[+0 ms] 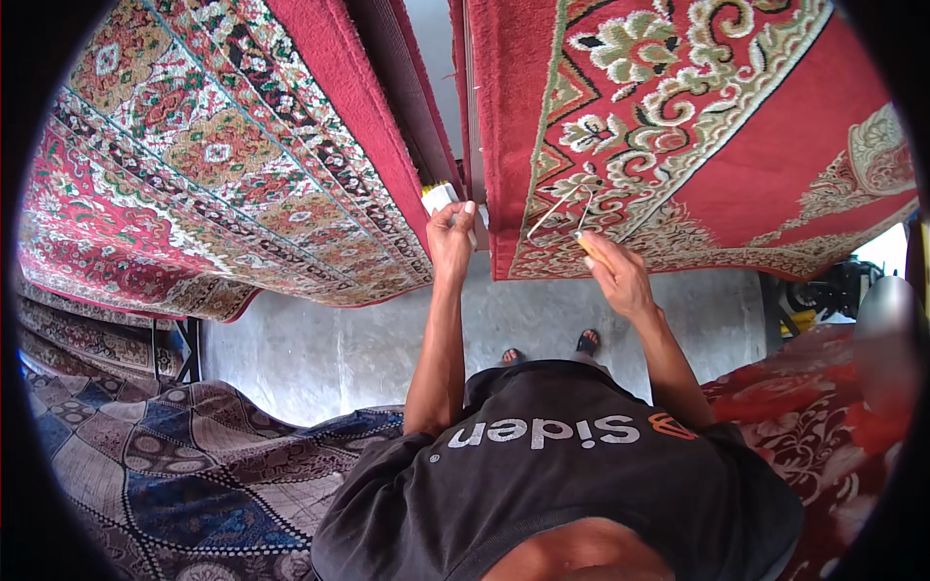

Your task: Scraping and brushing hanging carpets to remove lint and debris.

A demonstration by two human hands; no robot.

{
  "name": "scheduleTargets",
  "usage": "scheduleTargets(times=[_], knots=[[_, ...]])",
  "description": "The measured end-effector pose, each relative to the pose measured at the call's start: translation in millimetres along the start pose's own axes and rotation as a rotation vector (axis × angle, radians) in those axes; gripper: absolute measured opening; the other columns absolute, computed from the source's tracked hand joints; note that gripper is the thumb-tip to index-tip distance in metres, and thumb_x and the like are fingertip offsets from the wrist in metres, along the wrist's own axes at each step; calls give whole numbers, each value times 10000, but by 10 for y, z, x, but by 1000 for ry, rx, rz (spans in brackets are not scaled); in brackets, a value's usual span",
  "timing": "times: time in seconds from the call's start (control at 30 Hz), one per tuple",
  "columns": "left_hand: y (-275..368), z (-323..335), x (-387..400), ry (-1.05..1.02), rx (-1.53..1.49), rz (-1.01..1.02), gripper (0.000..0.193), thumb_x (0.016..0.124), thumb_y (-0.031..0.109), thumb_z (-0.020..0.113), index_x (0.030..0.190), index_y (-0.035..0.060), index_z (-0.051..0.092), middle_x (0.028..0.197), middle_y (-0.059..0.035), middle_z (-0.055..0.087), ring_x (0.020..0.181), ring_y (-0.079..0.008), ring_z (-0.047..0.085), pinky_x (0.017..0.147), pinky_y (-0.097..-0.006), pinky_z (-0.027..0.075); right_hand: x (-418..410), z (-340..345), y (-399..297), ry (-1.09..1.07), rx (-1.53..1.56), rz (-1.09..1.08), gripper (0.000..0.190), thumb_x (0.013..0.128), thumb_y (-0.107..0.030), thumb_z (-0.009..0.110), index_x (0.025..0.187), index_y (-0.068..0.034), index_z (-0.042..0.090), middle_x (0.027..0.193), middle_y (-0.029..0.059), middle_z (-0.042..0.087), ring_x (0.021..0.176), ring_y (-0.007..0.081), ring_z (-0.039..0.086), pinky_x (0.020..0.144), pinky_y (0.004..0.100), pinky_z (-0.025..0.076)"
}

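My left hand [452, 231] pinches a small white item [440, 197] with a yellow edge, at the border of the left hanging carpet [218, 152]; its exact kind is unclear. In my right hand [619, 273] is a tool with a yellowish handle [594, 250] and a short metal tip. A thin pale strand [558, 210], bent to a peak, shows just beyond that tip; whether it joins the tool I cannot tell. Behind both lies the face of a red carpet [770, 160] with cream and green scrollwork. A narrow gap separates the two carpets.
Grey concrete floor [305, 356] shows below the carpets. A blue and grey patterned textile [196, 479] spreads at lower left, a red floral one [806, 428] at lower right. Folded carpets [87, 334] lie at the left by a black metal frame [189, 348].
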State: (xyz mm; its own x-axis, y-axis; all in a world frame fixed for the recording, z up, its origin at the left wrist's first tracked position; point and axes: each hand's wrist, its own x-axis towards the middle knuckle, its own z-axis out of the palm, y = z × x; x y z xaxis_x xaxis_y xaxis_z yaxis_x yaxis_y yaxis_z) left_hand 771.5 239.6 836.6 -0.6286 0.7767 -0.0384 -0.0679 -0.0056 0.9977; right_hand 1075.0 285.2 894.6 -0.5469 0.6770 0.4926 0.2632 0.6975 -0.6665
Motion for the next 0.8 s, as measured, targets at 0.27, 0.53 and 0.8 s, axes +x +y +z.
scheduleTargets(times=[0.27,0.53,0.8], knots=[[-565,233,-151,19,21,-30,209,921,237,764,958,32,786,753,-62,678,864,-177,590,1174,-388,307,85,700,432,221,-137,37,404,978,-20,609,1374,17,538,1239,237,667,1108,401,672,936,444,541],[-1064,444,-401,124,137,-78,233,918,251,768,977,26,782,695,-33,624,695,-159,574,924,-388,496,-1174,770,799,57,-52,239,398,998,-83,599,1379,-3,516,1221,251,663,1132,440,651,943,470,522],[-1000,868,-469,-203,-174,-456,155,922,188,774,941,38,737,731,12,636,643,-88,562,589,-269,437,-1472,169,794,-13,270,691,342,1026,-155,587,1326,5,547,1048,115,725,963,191,680,906,356,541]])
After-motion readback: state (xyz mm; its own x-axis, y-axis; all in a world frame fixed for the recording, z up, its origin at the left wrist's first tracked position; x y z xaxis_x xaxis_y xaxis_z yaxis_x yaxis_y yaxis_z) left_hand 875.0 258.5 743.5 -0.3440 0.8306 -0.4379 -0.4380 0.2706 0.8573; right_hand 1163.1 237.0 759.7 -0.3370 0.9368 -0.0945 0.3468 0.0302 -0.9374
